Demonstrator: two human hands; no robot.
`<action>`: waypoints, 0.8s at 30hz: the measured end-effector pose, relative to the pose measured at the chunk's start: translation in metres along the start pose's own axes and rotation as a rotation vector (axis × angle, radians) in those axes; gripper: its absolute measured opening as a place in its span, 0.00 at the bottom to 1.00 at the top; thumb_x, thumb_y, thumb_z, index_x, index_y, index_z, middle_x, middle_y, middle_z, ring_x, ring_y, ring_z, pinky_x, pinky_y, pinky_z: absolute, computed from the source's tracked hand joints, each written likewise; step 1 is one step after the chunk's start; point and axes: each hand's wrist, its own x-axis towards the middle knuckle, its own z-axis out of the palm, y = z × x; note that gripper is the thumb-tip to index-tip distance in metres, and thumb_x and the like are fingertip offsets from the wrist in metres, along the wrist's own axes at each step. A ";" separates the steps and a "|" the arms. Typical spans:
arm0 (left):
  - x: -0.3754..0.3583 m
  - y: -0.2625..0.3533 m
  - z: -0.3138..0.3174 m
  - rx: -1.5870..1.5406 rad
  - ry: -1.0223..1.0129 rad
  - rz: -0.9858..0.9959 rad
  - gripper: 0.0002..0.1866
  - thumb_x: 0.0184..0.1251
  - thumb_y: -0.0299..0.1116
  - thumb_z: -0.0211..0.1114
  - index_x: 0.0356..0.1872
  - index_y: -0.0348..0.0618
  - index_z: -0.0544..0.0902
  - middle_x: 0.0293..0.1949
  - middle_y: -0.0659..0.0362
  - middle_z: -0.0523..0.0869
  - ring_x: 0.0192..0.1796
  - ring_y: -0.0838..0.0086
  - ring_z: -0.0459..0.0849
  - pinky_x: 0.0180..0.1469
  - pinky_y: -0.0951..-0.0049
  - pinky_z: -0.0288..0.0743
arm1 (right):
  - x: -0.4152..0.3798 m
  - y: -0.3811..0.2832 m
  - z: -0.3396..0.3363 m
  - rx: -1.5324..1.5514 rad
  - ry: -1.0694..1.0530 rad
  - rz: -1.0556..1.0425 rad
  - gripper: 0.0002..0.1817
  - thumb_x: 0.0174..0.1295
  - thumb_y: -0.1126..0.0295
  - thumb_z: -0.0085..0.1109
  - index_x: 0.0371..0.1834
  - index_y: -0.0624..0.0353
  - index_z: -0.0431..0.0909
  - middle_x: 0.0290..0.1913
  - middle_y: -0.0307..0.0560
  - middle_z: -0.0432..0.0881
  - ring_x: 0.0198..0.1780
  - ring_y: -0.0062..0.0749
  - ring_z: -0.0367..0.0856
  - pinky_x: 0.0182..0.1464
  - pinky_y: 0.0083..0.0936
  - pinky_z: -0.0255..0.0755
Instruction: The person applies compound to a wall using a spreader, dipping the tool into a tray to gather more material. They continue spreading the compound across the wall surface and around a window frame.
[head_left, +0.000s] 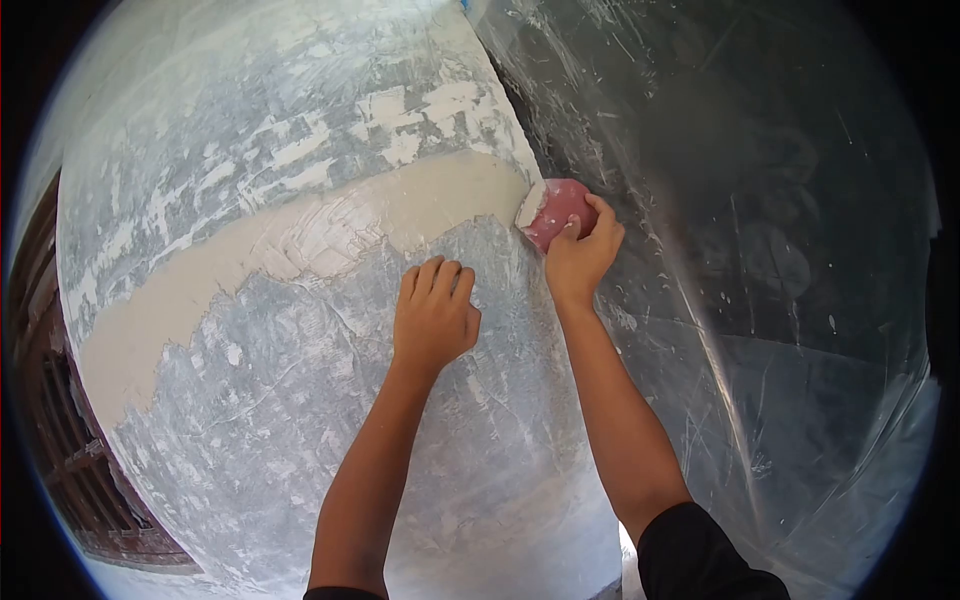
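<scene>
My right hand [585, 250] grips a pinkish-red flat scraper [562, 208], thumb on its face. Whitish paste coats the scraper's left edge, which meets the right edge of a grey, patchy wall [280, 400]. From there a band of smooth cream paste [440, 200] runs left and downward across the wall. My left hand [435, 310] is just below that band, back of the hand showing, fingers curled together. Whether anything is inside its fingers cannot be seen.
Dark, scratched plastic sheeting [780, 250] with folds and pale splashes hangs at the right, beside the wall's edge. At the far left is a reddish-brown barred window frame [90, 450]. Streaks of white paste mark the upper wall.
</scene>
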 end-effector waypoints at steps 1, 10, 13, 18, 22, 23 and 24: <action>0.001 0.000 0.000 0.001 -0.011 -0.002 0.17 0.48 0.29 0.62 0.42 0.40 0.80 0.45 0.53 0.80 0.56 0.58 0.78 0.59 0.58 0.69 | 0.002 -0.009 0.010 0.004 0.005 0.001 0.22 0.60 0.82 0.58 0.59 0.58 0.74 0.55 0.61 0.69 0.58 0.53 0.73 0.62 0.39 0.67; 0.000 0.000 -0.001 -0.003 -0.016 -0.006 0.18 0.48 0.27 0.62 0.45 0.39 0.80 0.45 0.53 0.80 0.56 0.56 0.78 0.58 0.57 0.69 | 0.012 0.022 0.006 -0.125 -0.047 0.152 0.21 0.60 0.82 0.58 0.58 0.61 0.73 0.55 0.60 0.69 0.57 0.54 0.73 0.62 0.40 0.66; -0.001 0.000 0.000 -0.017 -0.018 -0.008 0.19 0.47 0.27 0.62 0.45 0.39 0.80 0.45 0.53 0.80 0.56 0.56 0.78 0.58 0.57 0.69 | 0.008 0.001 0.002 -0.064 -0.028 0.030 0.22 0.60 0.83 0.58 0.58 0.59 0.73 0.56 0.60 0.68 0.56 0.53 0.74 0.61 0.39 0.67; 0.000 0.002 -0.002 -0.010 -0.022 -0.005 0.19 0.47 0.28 0.62 0.44 0.39 0.80 0.45 0.53 0.80 0.57 0.57 0.78 0.59 0.57 0.69 | 0.010 -0.020 0.037 0.118 -0.249 -0.101 0.22 0.59 0.83 0.59 0.58 0.58 0.74 0.54 0.61 0.70 0.55 0.55 0.74 0.61 0.40 0.67; -0.003 0.001 -0.002 -0.014 -0.010 -0.005 0.19 0.47 0.28 0.62 0.45 0.39 0.80 0.45 0.53 0.80 0.58 0.57 0.78 0.61 0.58 0.69 | 0.010 0.019 0.019 -0.070 -0.229 0.048 0.22 0.60 0.83 0.58 0.58 0.57 0.74 0.54 0.61 0.70 0.55 0.56 0.74 0.61 0.40 0.67; -0.003 0.002 -0.002 -0.016 -0.010 -0.006 0.19 0.47 0.28 0.62 0.45 0.39 0.80 0.45 0.53 0.80 0.58 0.57 0.78 0.61 0.58 0.69 | 0.009 0.022 0.006 -0.104 -0.119 0.027 0.22 0.60 0.83 0.58 0.58 0.57 0.74 0.53 0.60 0.70 0.55 0.56 0.74 0.61 0.40 0.67; -0.004 0.002 -0.001 -0.028 -0.011 -0.009 0.19 0.47 0.27 0.62 0.45 0.39 0.80 0.46 0.53 0.80 0.58 0.56 0.78 0.60 0.56 0.68 | 0.006 0.023 -0.002 -0.137 -0.004 0.011 0.22 0.60 0.83 0.58 0.58 0.57 0.74 0.53 0.60 0.70 0.55 0.55 0.74 0.61 0.40 0.67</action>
